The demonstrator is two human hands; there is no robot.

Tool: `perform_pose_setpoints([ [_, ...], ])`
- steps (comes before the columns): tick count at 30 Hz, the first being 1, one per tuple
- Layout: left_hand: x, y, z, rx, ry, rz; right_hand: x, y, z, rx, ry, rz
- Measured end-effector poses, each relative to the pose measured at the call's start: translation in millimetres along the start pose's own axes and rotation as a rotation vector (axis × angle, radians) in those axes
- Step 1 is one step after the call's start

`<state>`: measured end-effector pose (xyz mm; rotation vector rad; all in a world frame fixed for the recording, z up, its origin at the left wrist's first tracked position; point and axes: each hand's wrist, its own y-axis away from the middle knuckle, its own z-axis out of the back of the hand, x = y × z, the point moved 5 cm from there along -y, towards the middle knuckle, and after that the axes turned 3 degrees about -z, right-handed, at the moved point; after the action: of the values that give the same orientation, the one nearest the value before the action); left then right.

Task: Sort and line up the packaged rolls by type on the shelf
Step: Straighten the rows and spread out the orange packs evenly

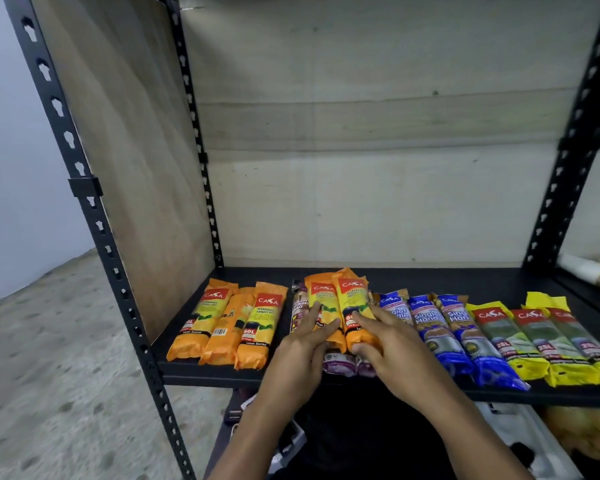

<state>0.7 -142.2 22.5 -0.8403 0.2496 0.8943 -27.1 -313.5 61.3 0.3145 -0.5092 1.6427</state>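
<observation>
Three orange packaged rolls (224, 323) lie side by side at the left of the black shelf (465, 282). Two more orange rolls (340, 299) rest on top of purple rolls (340, 367) in the middle. My left hand (303, 344) lies with straight fingers on the left one of these. My right hand (387, 337) grips the right one, thumb under its near end. Blue rolls (444, 334) sit to the right, then three yellow-and-green rolls (534, 344) at the far right.
Black slotted uprights (94, 209) frame the shelf, with a wooden side panel (136, 168) at the left and a board behind. A lower shelf holds white packages (520, 434). A neighbouring bay at the right holds a pale roll (589, 271).
</observation>
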Motion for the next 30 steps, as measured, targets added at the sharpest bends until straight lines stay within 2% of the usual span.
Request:
perform_pose_setpoints([
  [7, 3, 3, -4, 0.107, -0.152, -0.021, -6, 8, -4, 0.065, 0.038, -0.022],
  [11, -4, 12, 13, 0.129, -0.108, -0.033, 8, 8, 2, 0.008, 0.229, 0.014],
  [12, -4, 15, 22, 0.095, -0.064, -0.031, 16, 8, 6, -0.015, 0.248, 0.035],
  [14, 7, 23, 48, -0.076, -0.036, -0.006, 38, 8, 12, -0.053, 0.221, 0.111],
  [16, 28, 34, 73, -0.308, -0.136, 0.055, 62, 7, 15, -0.092, 0.165, 0.220],
  [18, 50, 47, 88, -0.423, -0.260, 0.161, 83, 4, 5, -0.075, 0.090, 0.303],
  [22, 68, 64, 90, -0.363, -0.403, 0.146, 116, -10, -32, -0.031, -0.024, 0.349],
  [30, 83, 79, 87, -0.207, -0.395, 0.143, 132, -35, -91, 0.084, 0.010, 0.325],
])
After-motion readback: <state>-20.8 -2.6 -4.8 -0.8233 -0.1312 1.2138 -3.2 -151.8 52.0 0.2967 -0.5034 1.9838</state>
